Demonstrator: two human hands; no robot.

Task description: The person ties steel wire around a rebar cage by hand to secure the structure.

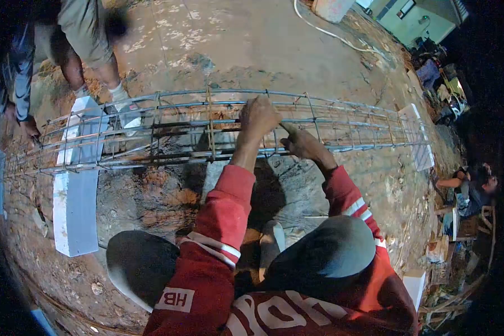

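Note:
A long rebar cage [210, 120] of steel bars and square ties lies across the view, above the ground. My left hand [259, 119] is closed at its upper bars, just right of a rusty tie. Just to the right, my right hand [303, 143] is at the cage's middle, its fingers curled and one finger pointing toward my left hand. What either hand grips is too small or hidden to make out. Both arms are in red sleeves with white stripes.
White blocks [75, 213] stand under the cage at left, with another block [423, 140] at right. A person [89, 33] stands at upper left, one hand by the cage; another person [476, 187] is low at far right. A pale hose [330, 35] lies on the ground behind.

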